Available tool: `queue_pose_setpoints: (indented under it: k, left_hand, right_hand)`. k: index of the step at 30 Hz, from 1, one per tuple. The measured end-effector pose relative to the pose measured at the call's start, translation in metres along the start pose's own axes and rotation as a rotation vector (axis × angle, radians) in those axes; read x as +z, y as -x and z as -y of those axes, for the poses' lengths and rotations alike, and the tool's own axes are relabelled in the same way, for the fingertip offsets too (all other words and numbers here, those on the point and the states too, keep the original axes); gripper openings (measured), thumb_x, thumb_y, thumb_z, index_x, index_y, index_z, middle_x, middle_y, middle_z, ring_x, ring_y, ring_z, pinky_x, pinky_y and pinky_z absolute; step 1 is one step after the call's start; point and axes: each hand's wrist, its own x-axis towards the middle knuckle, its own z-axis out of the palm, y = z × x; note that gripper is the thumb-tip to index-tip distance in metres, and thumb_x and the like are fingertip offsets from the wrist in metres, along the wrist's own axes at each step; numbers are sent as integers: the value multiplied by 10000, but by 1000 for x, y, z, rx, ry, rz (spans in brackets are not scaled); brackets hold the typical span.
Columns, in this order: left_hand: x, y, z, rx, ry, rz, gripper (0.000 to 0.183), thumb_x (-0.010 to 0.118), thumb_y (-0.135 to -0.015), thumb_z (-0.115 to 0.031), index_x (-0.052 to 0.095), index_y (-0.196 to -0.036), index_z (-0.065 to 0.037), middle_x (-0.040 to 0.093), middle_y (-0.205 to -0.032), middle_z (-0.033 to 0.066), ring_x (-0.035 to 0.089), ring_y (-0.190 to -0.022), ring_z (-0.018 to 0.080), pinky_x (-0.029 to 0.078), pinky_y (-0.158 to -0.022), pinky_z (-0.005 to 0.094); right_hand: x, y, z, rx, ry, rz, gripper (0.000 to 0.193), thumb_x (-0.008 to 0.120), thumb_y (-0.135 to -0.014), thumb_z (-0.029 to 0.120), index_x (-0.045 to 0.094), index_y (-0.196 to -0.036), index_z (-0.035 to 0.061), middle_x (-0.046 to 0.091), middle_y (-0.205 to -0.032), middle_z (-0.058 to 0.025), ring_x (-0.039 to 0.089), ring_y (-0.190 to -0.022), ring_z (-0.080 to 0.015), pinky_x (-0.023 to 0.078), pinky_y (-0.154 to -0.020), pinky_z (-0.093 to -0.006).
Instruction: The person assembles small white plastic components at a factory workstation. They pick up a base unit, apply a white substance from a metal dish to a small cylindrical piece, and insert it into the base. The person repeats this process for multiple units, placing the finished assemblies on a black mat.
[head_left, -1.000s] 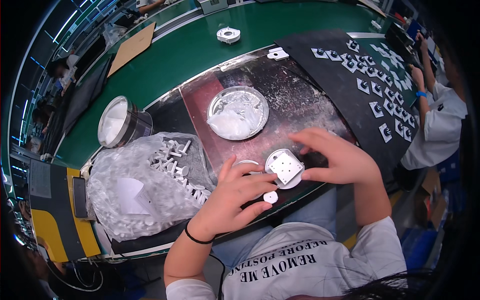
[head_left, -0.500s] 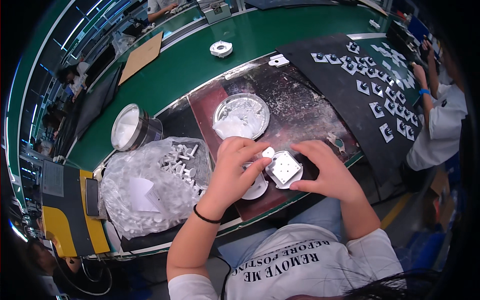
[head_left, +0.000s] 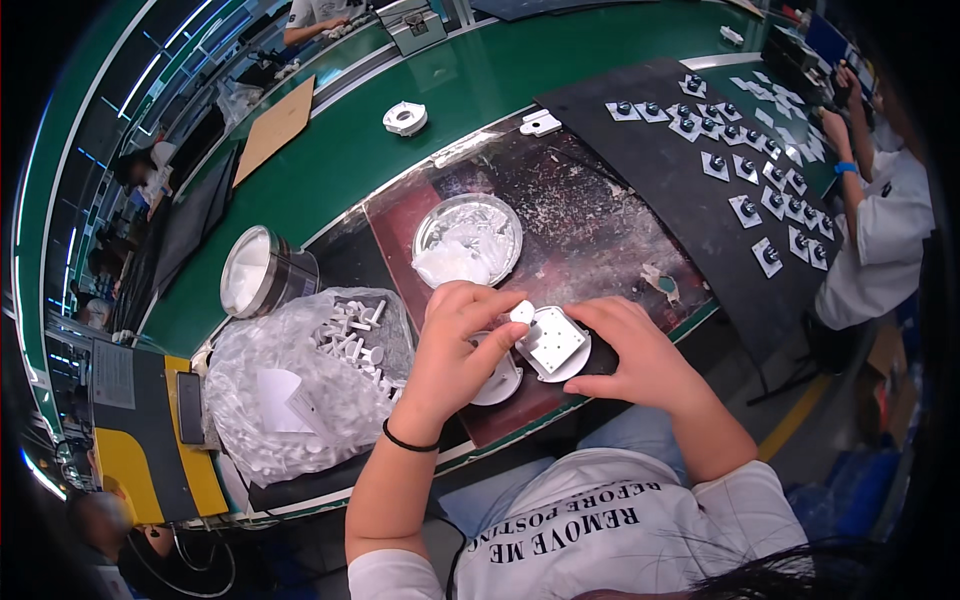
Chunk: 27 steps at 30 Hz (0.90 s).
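Observation:
Between thumb and fingers, my left hand (head_left: 455, 345) pinches a small white round-headed plastic peg (head_left: 522, 312) above the upper left corner of a white plastic housing (head_left: 556, 342). That housing has a square plate with small dark holes on a rounded base. Around its right side curls my right hand (head_left: 640, 355), fingers at the top edge and thumb at the lower edge. Partly hidden under my left hand lies another round white part (head_left: 500, 385). Similar white pegs (head_left: 350, 335) spill from the mouth of a clear plastic bag (head_left: 290, 390) at the left.
Beyond my hands stands a round metal tray (head_left: 510, 225) with crumpled clear plastic. An open tin (head_left: 285, 280) is behind the bag, and a yellow-grey machine (head_left: 150, 440) stands far left. A black mat (head_left: 670, 190) carries rows of small assemblies; a co-worker (head_left: 870, 220) is at the right.
The view has shifted slightly. My left hand still holds the peg, now tilted over the housing's corner, and my right hand has drawn closer around the housing.

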Motion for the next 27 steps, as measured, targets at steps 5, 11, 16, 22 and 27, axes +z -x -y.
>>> queue_pose_setpoints:
  k: [5, 11, 16, 22, 27]
  left_hand:
    - [2, 1, 2, 20, -10, 8, 258, 687, -784, -183, 686, -1010, -57, 629, -916, 71, 522, -949, 248, 378, -887, 356]
    - [1, 1, 3, 82, -48, 9, 267, 692, -786, -176, 679, -1017, -42, 616, -894, 73, 520, -928, 243, 396, -857, 347]
    - [3, 0, 1, 60, -31, 0, 255, 683, -782, -193, 689, -1002, -63, 635, -914, 67, 528, -938, 254, 366, -895, 370]
    - [-6, 2, -1, 59, -75, -44, 248, 686, -775, -193, 689, -988, -65, 631, -902, 59, 523, -924, 253, 364, -887, 375]
    - [-5, 2, 1, 60, -85, -17, 248, 691, -769, -201, 690, -979, -70, 629, -907, 49, 519, -929, 250, 356, -893, 375]
  right_hand:
    - [1, -1, 0, -6, 15, -3, 697, 765, -682, 337, 496, -1267, 68, 525, -1230, -118, 471, -1153, -301, 343, -991, -414]
    - [2, -1, 0, -10, 28, -9, 674, 763, -690, 333, 507, -1253, 64, 537, -1211, -116, 475, -1150, -299, 345, -988, -415]
    - [3, -2, -1, -15, 33, 3, 662, 778, -679, 302, 530, -1229, 28, 554, -1171, -136, 484, -1140, -306, 341, -985, -401]
    - [3, -1, -2, -16, 21, 0, 637, 768, -695, 294, 534, -1226, 31, 561, -1156, -128, 488, -1132, -293, 337, -980, -395]
    - [3, -2, -2, -17, 19, 5, 636, 766, -698, 295, 533, -1227, 30, 562, -1155, -126, 489, -1133, -286, 333, -980, -394]
